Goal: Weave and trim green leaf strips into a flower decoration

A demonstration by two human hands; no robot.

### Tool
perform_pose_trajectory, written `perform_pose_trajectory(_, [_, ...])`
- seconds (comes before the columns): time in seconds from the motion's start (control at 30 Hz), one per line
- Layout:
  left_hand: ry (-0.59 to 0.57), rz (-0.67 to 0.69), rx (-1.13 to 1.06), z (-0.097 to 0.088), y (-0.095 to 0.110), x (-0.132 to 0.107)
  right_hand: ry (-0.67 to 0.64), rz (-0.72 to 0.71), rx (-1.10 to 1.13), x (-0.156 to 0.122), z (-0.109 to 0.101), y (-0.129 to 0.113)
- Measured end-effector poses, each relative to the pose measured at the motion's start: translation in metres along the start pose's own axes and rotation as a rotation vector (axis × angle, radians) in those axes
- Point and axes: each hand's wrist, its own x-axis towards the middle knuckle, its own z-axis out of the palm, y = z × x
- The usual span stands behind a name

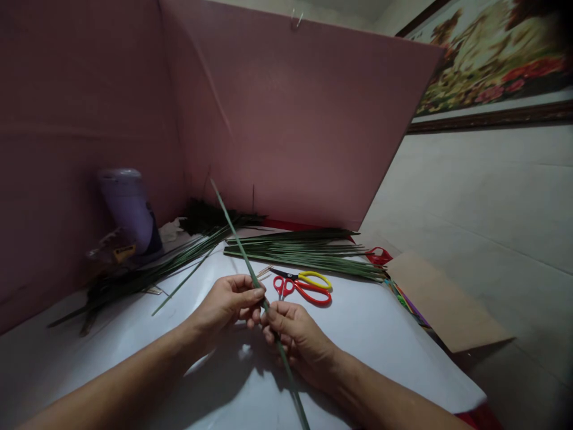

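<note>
A long, narrow green leaf strip runs diagonally between both my hands, its thin tip up and to the left, its lower end toward the bottom edge. My left hand pinches it between thumb and fingers near the middle. Just below, my right hand grips the same strip, the two thumbs almost touching. Beyond the hands, on the white table covering, lie scissors with red and yellow handles and smaller red-handled scissors. Some thin sticks are beside their blades.
Green leaf strips lie in a bundle at the back and a looser pile at left. A purple container stands at far left. Pink panels wall the back and left. At right is a cardboard sheet.
</note>
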Motion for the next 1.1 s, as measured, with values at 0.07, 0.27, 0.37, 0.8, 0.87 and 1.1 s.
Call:
perform_pose_trajectory(0.07, [0.008, -0.001, -0.004, 0.0011, 0.0003, -0.0007, 0.004, -0.007, -0.014, -0.0004, 0.0005, 0.0002])
perform_pose_trajectory(0.27, [-0.049, 0.023, -0.064, 0.0041, 0.0025, -0.0019, -0.081, 0.016, 0.012, -0.0008, -0.0012, -0.0045])
perform_pose_trajectory(0.37, [-0.053, 0.023, -0.08, 0.0047, 0.0027, -0.0017, -0.075, 0.027, 0.017, -0.0002, -0.0019, -0.0052])
perform_pose_trajectory(0.8, [-0.062, 0.045, -0.025, 0.0046, 0.0031, -0.0003, -0.048, 0.035, 0.058, 0.0002, -0.0019, -0.0036])
perform_pose_trajectory(0.87, [-0.034, 0.047, -0.017, 0.0052, 0.0031, -0.0005, -0.03, 0.025, 0.056, 0.0006, -0.0012, -0.0027])
perform_pose_trajectory(1.1, [-0.007, 0.007, -0.065, 0.0076, 0.0061, -0.0018, -0.015, 0.021, 0.052, 0.0013, -0.0006, -0.0007])
